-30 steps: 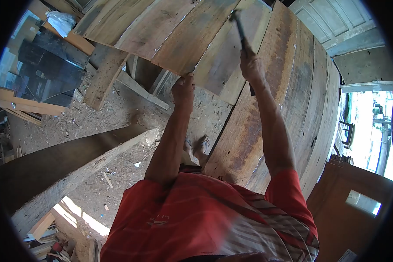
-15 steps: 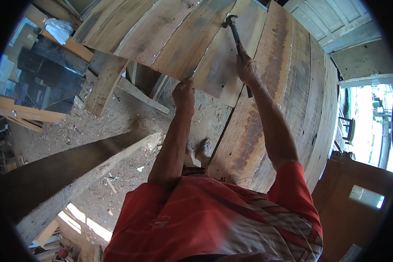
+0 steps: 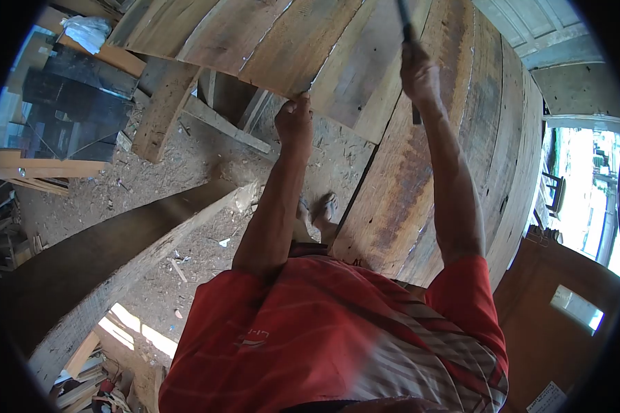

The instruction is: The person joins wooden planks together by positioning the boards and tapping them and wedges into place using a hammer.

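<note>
My right hand (image 3: 420, 74) is wrapped round the handle of a hammer (image 3: 408, 31), raised above the joined wooden planks (image 3: 365, 76). The hammer's head is out of the frame at the top, and the handle's end shows below my fist. My left hand (image 3: 295, 118) is closed at the near edge of the planks, by a seam between two boards. Its fingertips are bunched there; what they hold, if anything, is too small to make out. A long wide board (image 3: 406, 179) with dark stains lies to the right of that edge.
A thick timber beam (image 3: 138, 265) slants across the lower left. Dark panels (image 3: 76, 113) and a white plastic bag (image 3: 87, 33) are at the upper left. A brown door (image 3: 565, 303) lies lower right. My feet (image 3: 326, 210) stand on the debris-strewn ground.
The hammer has risen and moved right with my right hand, and its head has left the frame. My left hand remains at the plank edge. The view has shifted slightly.
</note>
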Action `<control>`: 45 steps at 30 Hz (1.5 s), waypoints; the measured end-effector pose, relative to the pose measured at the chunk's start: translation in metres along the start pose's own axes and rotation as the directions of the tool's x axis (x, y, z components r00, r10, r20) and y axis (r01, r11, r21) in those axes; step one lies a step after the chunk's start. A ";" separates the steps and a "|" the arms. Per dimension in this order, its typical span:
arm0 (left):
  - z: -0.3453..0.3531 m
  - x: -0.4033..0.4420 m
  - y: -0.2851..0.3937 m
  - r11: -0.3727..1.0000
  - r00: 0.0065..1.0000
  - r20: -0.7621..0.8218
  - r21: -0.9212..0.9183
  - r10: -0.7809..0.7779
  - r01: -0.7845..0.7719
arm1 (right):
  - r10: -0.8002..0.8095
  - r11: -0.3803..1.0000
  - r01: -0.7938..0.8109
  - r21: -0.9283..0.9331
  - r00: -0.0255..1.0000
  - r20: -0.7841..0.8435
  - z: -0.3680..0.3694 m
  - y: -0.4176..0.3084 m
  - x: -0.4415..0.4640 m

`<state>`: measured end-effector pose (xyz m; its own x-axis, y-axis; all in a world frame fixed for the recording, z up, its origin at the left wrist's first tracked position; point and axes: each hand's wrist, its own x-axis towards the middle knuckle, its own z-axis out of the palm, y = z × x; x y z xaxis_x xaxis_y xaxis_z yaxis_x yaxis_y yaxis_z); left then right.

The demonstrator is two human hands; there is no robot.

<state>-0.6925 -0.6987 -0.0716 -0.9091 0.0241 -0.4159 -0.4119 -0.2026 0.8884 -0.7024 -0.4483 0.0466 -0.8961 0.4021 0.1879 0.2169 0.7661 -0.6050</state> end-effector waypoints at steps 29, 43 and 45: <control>-0.007 0.028 -0.033 0.990 0.993 -0.006 0.087 0.116 -0.115 | 0.273 0.889 -0.332 0.316 0.937 0.217 -0.050 -0.039 -0.091; -0.129 -0.041 -0.098 0.973 0.961 0.161 0.086 -0.227 0.215 | 0.139 0.962 -0.172 0.211 0.977 0.164 -0.119 -0.076 -0.335; -0.208 -0.058 -0.165 0.934 0.916 0.232 0.228 -0.327 0.275 | 0.148 0.895 -0.251 0.369 0.947 0.286 -0.136 -0.094 -0.384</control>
<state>-0.5582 -0.8702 -0.2345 -0.7130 0.3157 -0.6261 -0.6491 0.0404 0.7596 -0.3263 -0.6068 0.1369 -0.9272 0.3502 -0.1331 0.2765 0.3998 -0.8739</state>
